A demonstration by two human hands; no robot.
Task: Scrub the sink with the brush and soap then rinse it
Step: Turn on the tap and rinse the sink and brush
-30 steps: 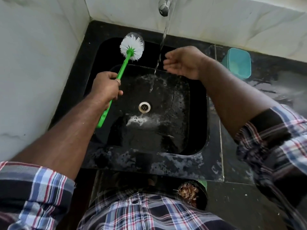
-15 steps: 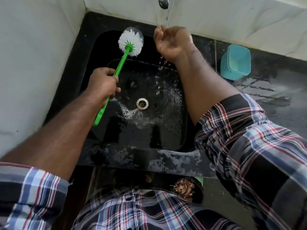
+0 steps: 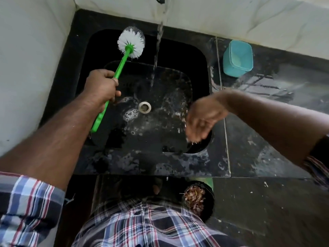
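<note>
At the near edge, the person's plaid shirt (image 3: pixel 142 227) fills the bottom of the view. Just beyond it, on the floor below the bench front, stands a dark round bin (image 3: pixel 199 200) holding brown scraps.

The bench (image 3: pixel 263 157) is polished black stone, wet and streaked with suds along its front edge. Its right part is bare of objects up to the far edge. No brand, label or writing can be read anywhere.

The black rectangular sink (image 3: pixel 199 68) is sunk into the left part of the bench, close to the white marble side wall (image 3: pixel 26 68). Its floor is wet, with foam patches beside the round metal drain (image 3: pixel 144 107).

The right hand (image 3: pixel 203 120) hangs over the sink's near right corner, blurred, palm down, fingers loosely spread and dripping, holding nothing.

The left hand (image 3: pixel 101 86) is over the left side of the sink, fingers wrapped tight around the mid-handle of the green plastic brush with a round white bristle head (image 3: pixel 131 43). The head sits at the sink's far left corner; the handle end points toward the near left edge.

A thin stream of water (image 3: pixel 157 50) falls from the tap at the top edge into the sink's far half.

A teal plastic container (image 3: pixel 237 58) stands on the bench at the far edge, just right of the sink, below the white marble back wall (image 3: pixel 249 18).
</note>
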